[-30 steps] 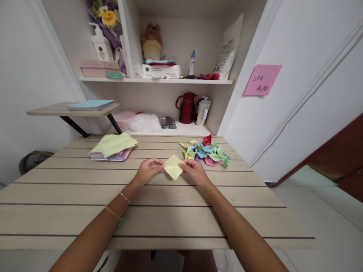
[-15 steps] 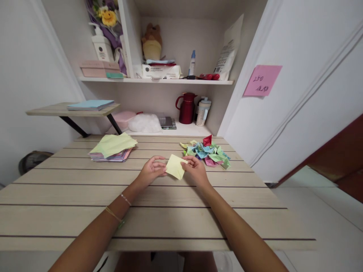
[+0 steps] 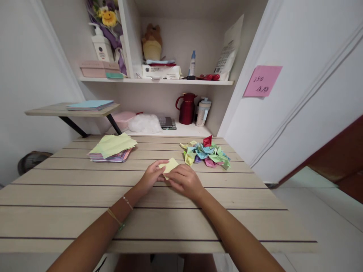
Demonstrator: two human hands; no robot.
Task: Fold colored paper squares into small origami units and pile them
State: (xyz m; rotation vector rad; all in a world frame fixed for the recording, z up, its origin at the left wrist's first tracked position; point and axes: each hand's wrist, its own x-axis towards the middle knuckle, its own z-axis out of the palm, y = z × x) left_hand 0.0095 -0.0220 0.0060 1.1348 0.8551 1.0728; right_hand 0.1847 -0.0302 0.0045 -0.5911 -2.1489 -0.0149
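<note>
A folded piece of yellow paper is held between my two hands above the middle of the slatted table. My left hand pinches its left side, thumb on top. Across its lower right part lies my right hand, fingers bent onto the paper and hiding that edge. Just beyond my right hand is a heap of small folded paper boats in blue, green, yellow, pink and red. Off to the left sits a stack of coloured paper sheets with yellow ones on top.
Blue sheets rest on a small raised shelf at the left. Behind the table, a white cabinet holds a red jug, a tumbler and a plastic bag. A pink note is stuck on the right wall.
My right hand has moved left and turned over the paper, covering more of it. The paper has shifted slightly left and tilted. The stack and the heap stay where they were.
</note>
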